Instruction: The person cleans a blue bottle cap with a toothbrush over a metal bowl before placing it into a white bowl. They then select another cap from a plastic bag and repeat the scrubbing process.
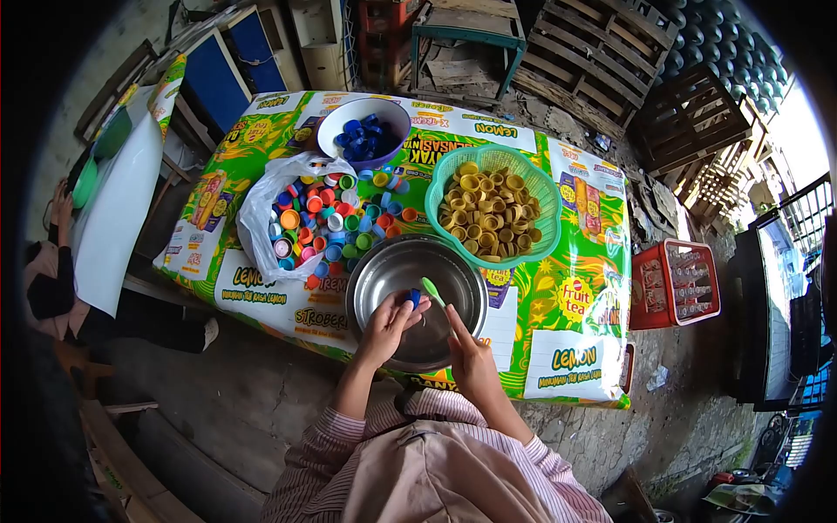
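Observation:
Over a steel bowl [357,296], my left hand [390,324] has its fingers closed on a dark blue cap [413,297]. My right hand [471,350] grips a tool with a light green end [429,286], its tip near the cap. A white plastic bag [255,228] left of the bowl holds mixed coloured caps [316,218], some spilling out beside it. Dark blue caps [364,138] lie in a white and purple bowl [330,131] behind. Yellow-brown caps [493,209] fill a green basket [553,205] behind the steel bowl and to its right.
A printed cover lies over the table [575,301]. At the far left, another person's hand [61,209] is near green bowls [85,181]. A red crate [641,283] stands right of the table; wooden pallets [593,52] and a bench [466,30] stand behind.

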A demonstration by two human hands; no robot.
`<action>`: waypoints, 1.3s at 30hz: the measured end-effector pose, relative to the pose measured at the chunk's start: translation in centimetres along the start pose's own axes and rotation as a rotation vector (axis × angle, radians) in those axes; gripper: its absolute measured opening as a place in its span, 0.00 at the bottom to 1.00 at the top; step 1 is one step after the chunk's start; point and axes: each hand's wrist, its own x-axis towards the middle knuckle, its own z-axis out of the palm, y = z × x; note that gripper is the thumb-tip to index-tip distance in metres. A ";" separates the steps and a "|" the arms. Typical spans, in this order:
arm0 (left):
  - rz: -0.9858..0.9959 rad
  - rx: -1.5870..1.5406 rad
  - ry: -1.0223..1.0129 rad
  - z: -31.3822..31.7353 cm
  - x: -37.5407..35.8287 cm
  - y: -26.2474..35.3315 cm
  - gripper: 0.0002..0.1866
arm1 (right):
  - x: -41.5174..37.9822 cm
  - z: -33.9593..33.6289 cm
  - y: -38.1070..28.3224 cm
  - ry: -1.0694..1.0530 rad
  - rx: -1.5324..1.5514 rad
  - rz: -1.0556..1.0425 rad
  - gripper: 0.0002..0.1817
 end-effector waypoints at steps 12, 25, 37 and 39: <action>-0.001 0.089 0.009 0.0 0.0 -0.6 0.15 | -0.6 0.1 -1.5 -0.012 -0.004 0.009 0.29; -0.269 -0.450 -0.174 0.0 -0.1 -0.2 0.24 | -0.8 -0.2 -1.8 -0.032 -0.141 0.028 0.29; -0.264 -0.690 0.002 -0.5 -0.2 -0.9 0.18 | -1.2 0.2 -1.0 -0.085 -0.159 -0.052 0.28; -0.252 -0.779 -0.174 -1.3 0.1 -1.9 0.17 | -1.0 0.0 -1.1 0.011 -0.155 -0.031 0.28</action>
